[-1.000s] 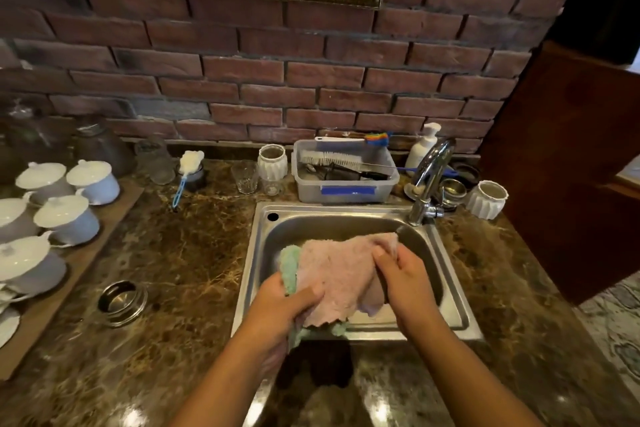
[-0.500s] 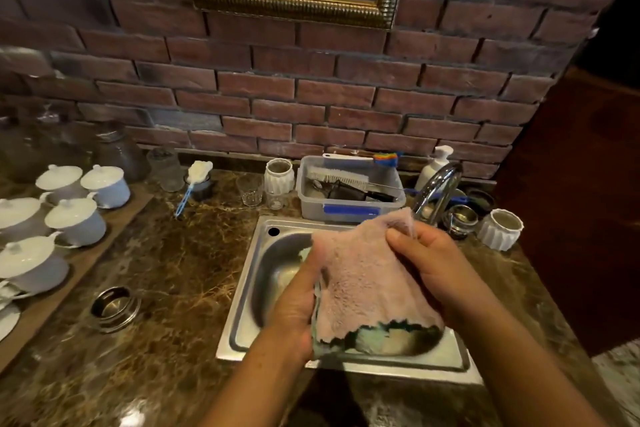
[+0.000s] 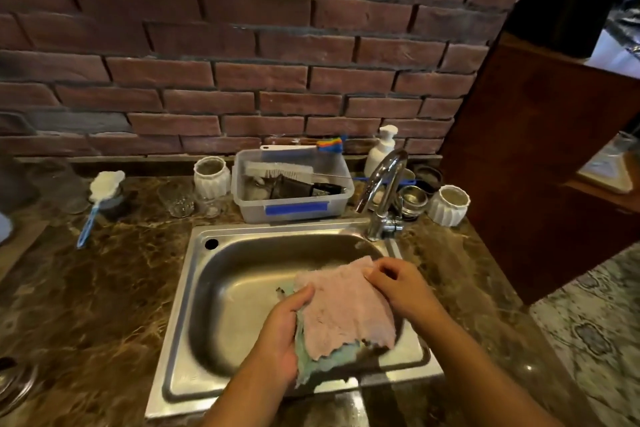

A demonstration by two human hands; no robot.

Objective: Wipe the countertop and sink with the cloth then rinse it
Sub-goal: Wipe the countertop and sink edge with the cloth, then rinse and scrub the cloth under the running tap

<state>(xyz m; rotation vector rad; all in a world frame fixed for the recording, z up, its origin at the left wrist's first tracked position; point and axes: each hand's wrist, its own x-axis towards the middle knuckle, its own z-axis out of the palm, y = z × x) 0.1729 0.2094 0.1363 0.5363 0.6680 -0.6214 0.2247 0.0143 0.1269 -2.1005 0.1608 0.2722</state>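
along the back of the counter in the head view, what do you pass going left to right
blue-handled brush → clear glass → white ribbed jar → plastic bin → faucet → second white ribbed jar

Pink-and-green cloth [image 3: 346, 308], held spread over the steel sink [image 3: 194, 305]: left hand [image 3: 280, 340] grips its near-left edge, right hand [image 3: 398, 282] pinches the far corner. Chrome faucet [image 3: 382, 191] behind (no water visible). Marbled tabletop [image 3: 93, 288] surrounds.
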